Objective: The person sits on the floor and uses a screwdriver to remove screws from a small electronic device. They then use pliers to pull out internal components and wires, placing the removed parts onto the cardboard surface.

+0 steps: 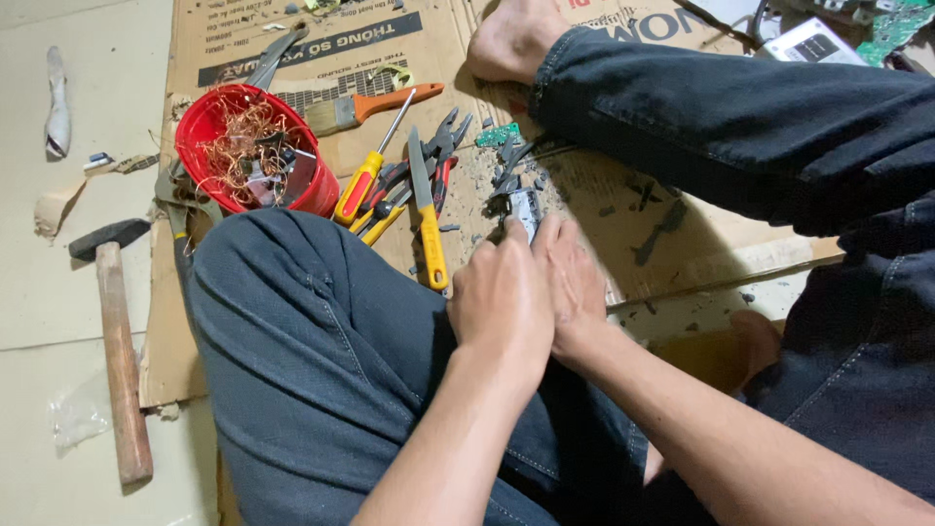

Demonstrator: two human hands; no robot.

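Observation:
My left hand (499, 297) and my right hand (575, 282) are pressed together over the cardboard sheet (682, 253), between my knees. Both grip a small grey metal part (524, 206) that sticks out past the fingertips. How each hand holds it is hidden by the fingers. Grey broken bits (502, 180) lie just beyond the part. A yellow-handled knife (427, 219) lies close to the left of my left hand.
A red bowl (209, 117) of copper wire scraps sits at the left. Beside it lie a yellow screwdriver (365, 175), pliers (443, 146) and an orange-handled brush (365, 105). A hammer (117, 331) rests on the floor. My bare foot (511, 39) is at the top. A green circuit board (901, 24) lies top right.

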